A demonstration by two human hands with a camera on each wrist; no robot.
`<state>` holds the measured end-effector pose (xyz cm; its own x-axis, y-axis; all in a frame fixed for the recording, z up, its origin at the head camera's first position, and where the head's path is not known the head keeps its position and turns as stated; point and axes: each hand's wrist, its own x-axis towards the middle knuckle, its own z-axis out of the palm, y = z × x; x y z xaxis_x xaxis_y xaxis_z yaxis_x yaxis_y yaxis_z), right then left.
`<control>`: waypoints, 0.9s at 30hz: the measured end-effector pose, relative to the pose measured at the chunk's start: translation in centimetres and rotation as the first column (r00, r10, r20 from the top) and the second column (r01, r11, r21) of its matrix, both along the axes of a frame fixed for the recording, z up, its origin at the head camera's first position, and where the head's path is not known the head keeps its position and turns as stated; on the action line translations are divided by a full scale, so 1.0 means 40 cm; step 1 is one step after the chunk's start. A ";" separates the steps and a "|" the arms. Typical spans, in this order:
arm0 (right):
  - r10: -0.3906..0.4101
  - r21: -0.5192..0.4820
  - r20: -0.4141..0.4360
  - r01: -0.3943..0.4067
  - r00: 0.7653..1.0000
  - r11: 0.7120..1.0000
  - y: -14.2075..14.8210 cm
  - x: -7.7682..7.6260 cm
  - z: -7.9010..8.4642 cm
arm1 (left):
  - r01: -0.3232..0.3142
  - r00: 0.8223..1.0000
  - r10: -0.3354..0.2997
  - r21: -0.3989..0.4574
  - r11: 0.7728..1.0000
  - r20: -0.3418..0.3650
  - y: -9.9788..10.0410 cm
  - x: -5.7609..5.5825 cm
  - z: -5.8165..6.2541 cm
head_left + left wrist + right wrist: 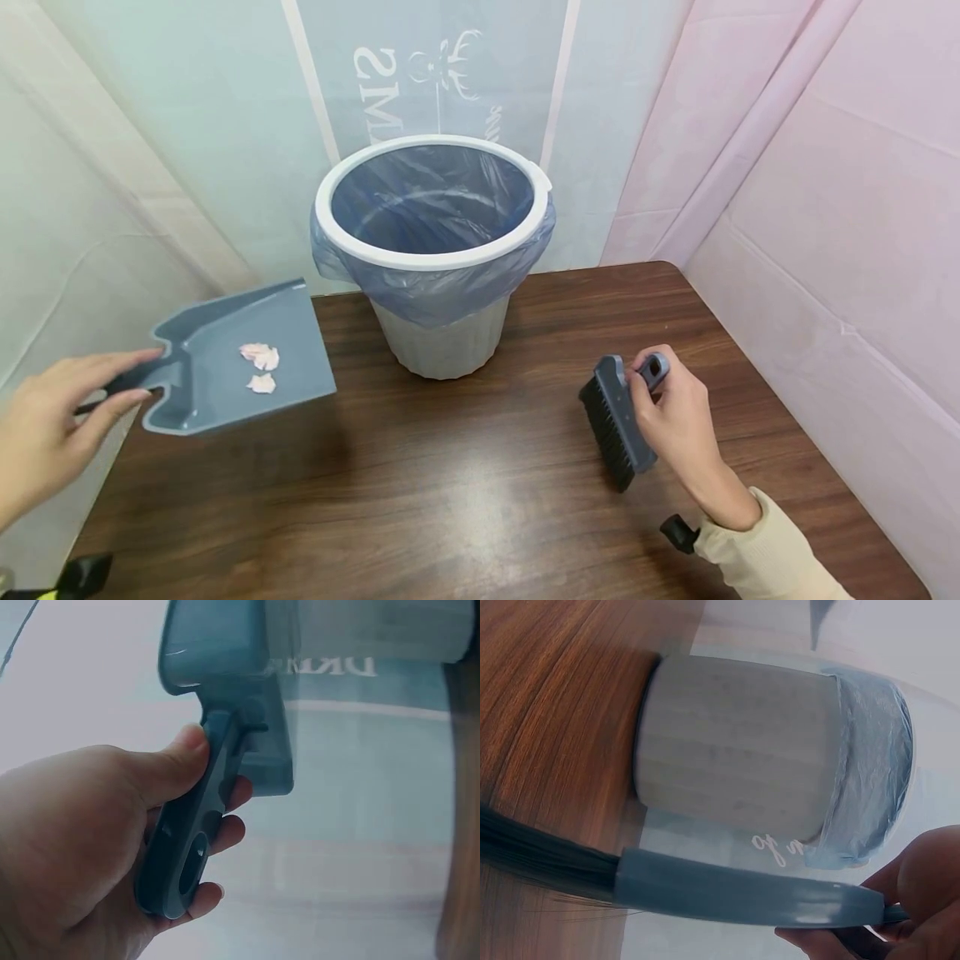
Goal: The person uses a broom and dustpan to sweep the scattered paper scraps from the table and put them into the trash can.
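My left hand grips the handle of a blue-grey dustpan, held above the table at the left. Two crumpled bits of pale pinkish paper lie on its pan. In the left wrist view, thumb and fingers wrap the dustpan handle. On the right, my right hand holds a small hand brush by its looped handle, its dark bristles pointing left and down. The right wrist view shows the brush side-on, with part of the hand at the lower right.
A light grey trash bin with a white rim ring and a bluish plastic liner stands at the back middle of the dark wooden table. Pale fabric walls enclose the table at the back and sides.
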<state>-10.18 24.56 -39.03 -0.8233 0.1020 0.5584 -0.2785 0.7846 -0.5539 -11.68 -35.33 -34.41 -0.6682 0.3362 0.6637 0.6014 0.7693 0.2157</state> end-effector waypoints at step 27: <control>-0.005 0.002 -0.002 0.005 1.000 1.000 -0.004 -0.008 0.003 | -0.076 0.997 0.079 -0.134 0.988 0.020 0.069 -0.275 0.386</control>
<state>-10.50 24.40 -38.92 -0.8217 0.1049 0.5601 -0.2757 0.7871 -0.5519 -22.66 -32.56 -18.95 -0.7118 0.3668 0.5990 0.5344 0.8362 0.1229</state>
